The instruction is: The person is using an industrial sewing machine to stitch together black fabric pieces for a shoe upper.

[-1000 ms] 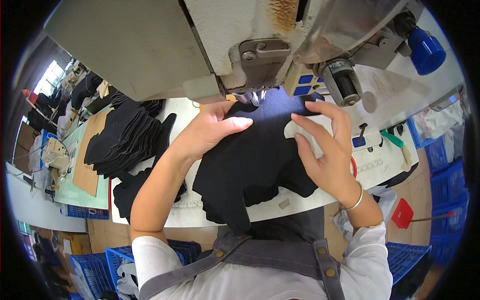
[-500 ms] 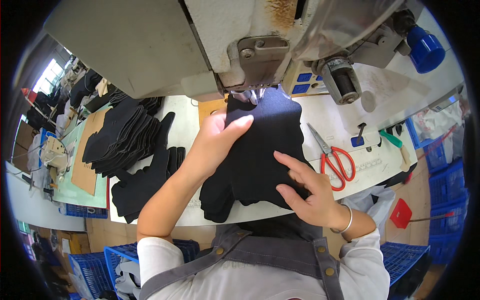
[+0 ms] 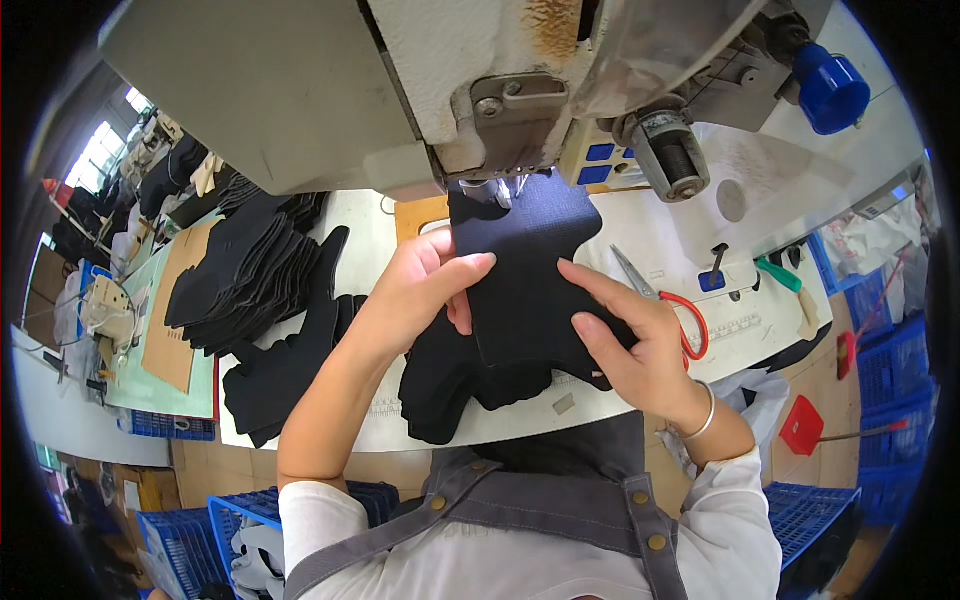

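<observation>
A shaped piece of black fabric (image 3: 540, 290) lies with its far end under the lit presser foot (image 3: 490, 190) of a sewing machine (image 3: 500, 120). My left hand (image 3: 425, 290) holds its left edge, thumb on top and fingers partly beneath. At the right edge is my right hand (image 3: 640, 345), its thumb and index finger on top and other fingertips showing under the lower edge. Below the held piece, a stack of similar black pieces (image 3: 435, 400) rests at the table's near edge.
Scissors with red handles (image 3: 695, 325) lie right of my right hand, partly covered by it. Piles of black cut pieces (image 3: 245, 270) stand on the left. A green-handled tool (image 3: 780, 275) sits at the right. Blue crates (image 3: 890, 400) stand beyond the table.
The fabric piece has turned slightly and its near end has moved away from me, uncovering more of the stack. My right hand has shifted right, over part of the scissors.
</observation>
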Demonstrator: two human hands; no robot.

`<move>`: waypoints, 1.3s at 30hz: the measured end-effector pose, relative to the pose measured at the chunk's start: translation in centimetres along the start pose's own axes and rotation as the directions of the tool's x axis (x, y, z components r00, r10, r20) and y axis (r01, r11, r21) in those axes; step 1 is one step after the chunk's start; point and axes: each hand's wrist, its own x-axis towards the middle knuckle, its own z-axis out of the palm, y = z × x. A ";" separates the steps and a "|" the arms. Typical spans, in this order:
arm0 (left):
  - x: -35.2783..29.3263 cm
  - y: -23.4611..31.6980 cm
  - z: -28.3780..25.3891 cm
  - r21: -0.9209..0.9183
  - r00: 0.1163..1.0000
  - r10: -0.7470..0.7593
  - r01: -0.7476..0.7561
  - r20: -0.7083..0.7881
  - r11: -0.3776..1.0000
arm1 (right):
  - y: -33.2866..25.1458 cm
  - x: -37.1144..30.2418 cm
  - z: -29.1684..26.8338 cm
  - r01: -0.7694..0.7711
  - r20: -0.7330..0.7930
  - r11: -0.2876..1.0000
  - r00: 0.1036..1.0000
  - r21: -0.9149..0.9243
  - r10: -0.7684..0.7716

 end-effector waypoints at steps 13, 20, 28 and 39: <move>1.9 0.2 -1.0 -0.035 0.994 0.072 -0.075 -0.081 0.997 | 0.5 2.5 -0.4 -0.192 0.016 0.971 0.981 0.140 0.192; 2.0 0.5 -1.6 0.032 0.999 0.047 -0.047 -0.008 0.998 | 2.2 4.0 -1.6 -0.151 0.011 0.969 0.988 0.194 0.152; 2.4 0.2 -1.1 -0.106 0.996 0.042 -0.050 -0.077 0.993 | 3.8 5.4 -1.8 0.079 -0.116 0.993 0.991 0.085 -0.069; 2.1 -0.7 1.0 -0.174 0.971 0.117 -0.155 -0.207 0.973 | 4.4 8.4 -3.6 0.003 -0.120 0.996 0.993 0.094 0.009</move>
